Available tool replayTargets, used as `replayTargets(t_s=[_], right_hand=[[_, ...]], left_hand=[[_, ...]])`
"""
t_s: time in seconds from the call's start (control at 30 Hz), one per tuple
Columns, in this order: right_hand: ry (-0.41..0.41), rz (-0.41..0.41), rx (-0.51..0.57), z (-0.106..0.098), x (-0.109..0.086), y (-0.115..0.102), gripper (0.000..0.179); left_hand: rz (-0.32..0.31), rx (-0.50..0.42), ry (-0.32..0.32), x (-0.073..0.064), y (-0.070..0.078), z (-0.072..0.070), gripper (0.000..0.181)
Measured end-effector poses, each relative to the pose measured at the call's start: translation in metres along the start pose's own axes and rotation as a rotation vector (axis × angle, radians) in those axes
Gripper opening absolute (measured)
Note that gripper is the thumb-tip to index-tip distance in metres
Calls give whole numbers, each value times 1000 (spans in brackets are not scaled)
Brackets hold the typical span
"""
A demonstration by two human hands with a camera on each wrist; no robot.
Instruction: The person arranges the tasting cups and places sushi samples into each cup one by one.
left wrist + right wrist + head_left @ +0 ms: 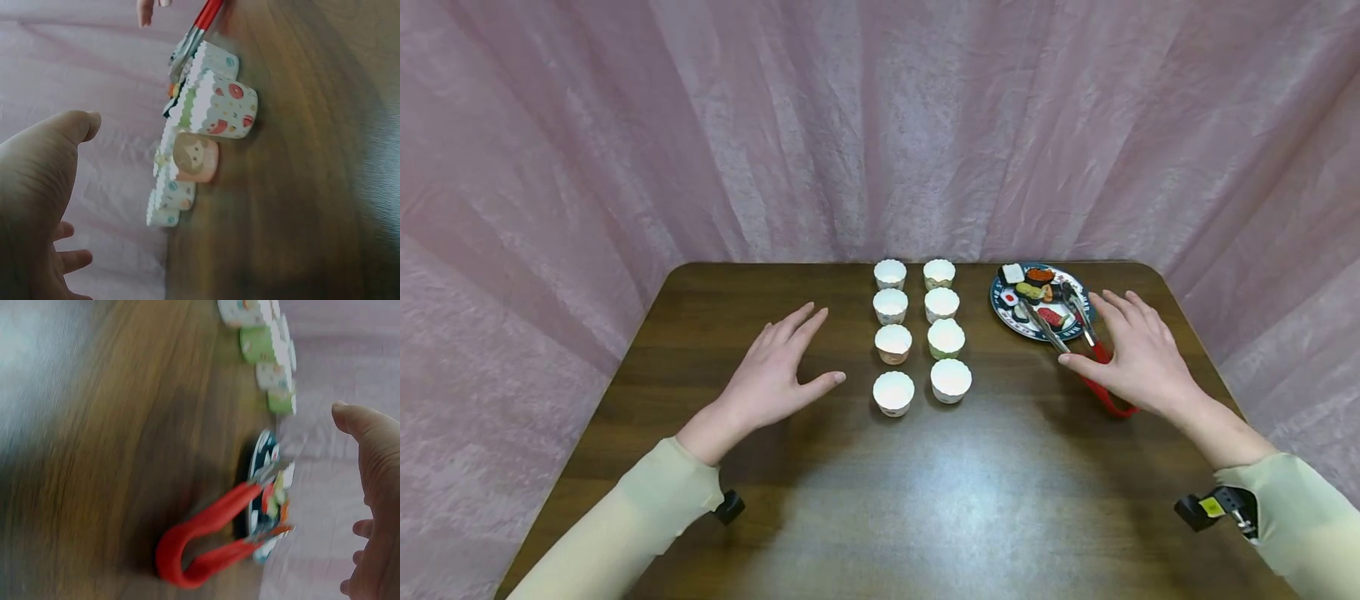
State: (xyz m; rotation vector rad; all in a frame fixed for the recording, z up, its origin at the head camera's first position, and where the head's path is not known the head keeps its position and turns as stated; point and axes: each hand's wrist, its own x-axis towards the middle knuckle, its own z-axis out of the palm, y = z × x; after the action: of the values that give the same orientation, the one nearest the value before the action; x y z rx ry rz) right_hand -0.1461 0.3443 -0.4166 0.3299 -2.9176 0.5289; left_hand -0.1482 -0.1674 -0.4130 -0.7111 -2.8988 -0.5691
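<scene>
My left hand (767,375), held over the table's left part, has its fingers spread and holds nothing. Its nearest things are several paper baking cups (892,343) in two columns, white inside with printed sides. Over at the right, my right hand (1138,354) is also spread and holds nothing. Beneath and beside it lie tongs (206,519) with red handles, whose metal arms rest spread on a round patterned plate (1002,317). Sushi-like pieces (1040,275) sit on that plate, some partly hidden by the tongs. From the head view, the right hand appears above the handles, apparently not gripping them.
The dark brown wooden table (880,517) has rounded far corners and reflects light near its front. Pink curtains (850,125) hang behind and at both sides. A small black device (1198,510) is worn at the right wrist.
</scene>
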Motion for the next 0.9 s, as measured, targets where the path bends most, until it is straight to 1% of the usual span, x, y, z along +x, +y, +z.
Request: replayTargets(t_s=[0.07, 0.2, 0.3, 0.37, 0.53, 0.7, 0.8, 0.9], right_hand=[[-20, 50, 4, 0, 1, 8, 108], [-89, 145, 19, 2, 1, 21, 114], [-142, 195, 24, 6, 1, 29, 117], [-164, 211, 22, 10, 1, 33, 119], [-178, 225, 10, 22, 2, 37, 118], [-199, 242, 18, 31, 0, 38, 120], [-217, 252, 33, 36, -1, 38, 122], [-218, 259, 43, 40, -2, 37, 123]], left_hand=[[14, 13, -5, 7, 4, -2, 95], [38, 31, -9, 21, 13, -2, 94], [54, 35, -9, 33, 18, 0, 93], [66, 33, -5, 41, 20, 2, 92], [75, 29, 9, 61, 25, 9, 86], [47, 5, 19, 78, 31, 17, 83], [27, 6, 21, 86, 33, 23, 82], [12, 9, 13, 91, 33, 28, 80]])
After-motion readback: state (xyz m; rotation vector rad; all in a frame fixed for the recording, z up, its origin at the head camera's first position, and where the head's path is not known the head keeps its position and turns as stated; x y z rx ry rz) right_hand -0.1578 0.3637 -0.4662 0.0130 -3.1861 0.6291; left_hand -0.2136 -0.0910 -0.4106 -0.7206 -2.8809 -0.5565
